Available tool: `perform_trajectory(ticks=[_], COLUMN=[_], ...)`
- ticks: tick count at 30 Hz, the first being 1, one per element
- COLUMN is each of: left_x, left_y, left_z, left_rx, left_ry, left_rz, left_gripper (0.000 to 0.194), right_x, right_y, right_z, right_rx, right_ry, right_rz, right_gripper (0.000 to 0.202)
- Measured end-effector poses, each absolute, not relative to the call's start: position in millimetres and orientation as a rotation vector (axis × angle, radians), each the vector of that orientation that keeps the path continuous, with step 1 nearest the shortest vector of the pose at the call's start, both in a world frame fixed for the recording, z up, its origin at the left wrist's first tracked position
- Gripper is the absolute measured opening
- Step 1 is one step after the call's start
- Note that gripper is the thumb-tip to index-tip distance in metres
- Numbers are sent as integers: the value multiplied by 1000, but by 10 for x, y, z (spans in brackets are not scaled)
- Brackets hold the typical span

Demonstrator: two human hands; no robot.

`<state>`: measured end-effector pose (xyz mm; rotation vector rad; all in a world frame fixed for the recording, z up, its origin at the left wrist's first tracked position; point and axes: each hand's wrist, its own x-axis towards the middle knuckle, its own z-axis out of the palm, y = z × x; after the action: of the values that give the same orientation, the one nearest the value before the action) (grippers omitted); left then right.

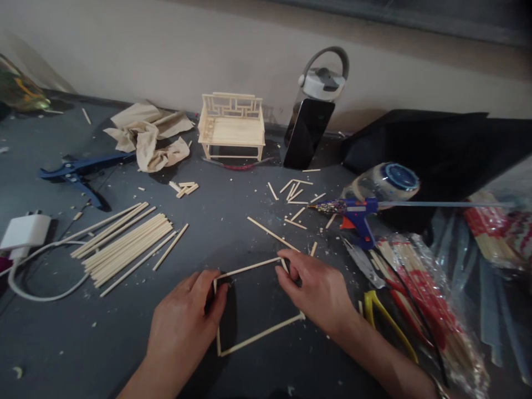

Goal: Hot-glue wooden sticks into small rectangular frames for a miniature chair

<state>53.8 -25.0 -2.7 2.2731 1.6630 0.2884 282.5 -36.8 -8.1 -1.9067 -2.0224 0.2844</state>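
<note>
A four-sided frame of thin wooden sticks (261, 335) is between my hands, low in the middle of the view. My left hand (183, 321) pinches its far left corner between thumb and fingers. At the far right corner, my right hand (313, 282) grips the frame with thumb and forefinger. Part of the frame's right side is hidden behind that hand. One loose stick (272, 233) lies just beyond the frame, near my right fingertips. To the left rests a row of wooden sticks (128, 249), with a few short pieces (187, 189) behind it.
A miniature wooden bench (233, 127) stands at the back. Beside it a phone (310, 133) leans on a bottle (324, 83). A blue glue gun (359, 213) rests on a jar at right, near yellow-handled pliers (388, 321) and bagged sticks (432, 299). Blue cutters (78, 172) lie left.
</note>
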Motion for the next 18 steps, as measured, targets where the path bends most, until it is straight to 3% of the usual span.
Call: perform_trajectory(ticks=[12, 18], left_x=[549, 524], left_y=[-256, -268], left_z=[-43, -20], left_rx=[2291, 2186], left_ry=[1672, 1661], left_rz=[338, 375], left_gripper=[16, 30], right_x=[2835, 2839], right_y=[-370, -393], right_z=[-106, -113], right_rx=[-1873, -1908], right_ry=[-2007, -1991], right_rz=[315, 280], right_gripper=[18, 23])
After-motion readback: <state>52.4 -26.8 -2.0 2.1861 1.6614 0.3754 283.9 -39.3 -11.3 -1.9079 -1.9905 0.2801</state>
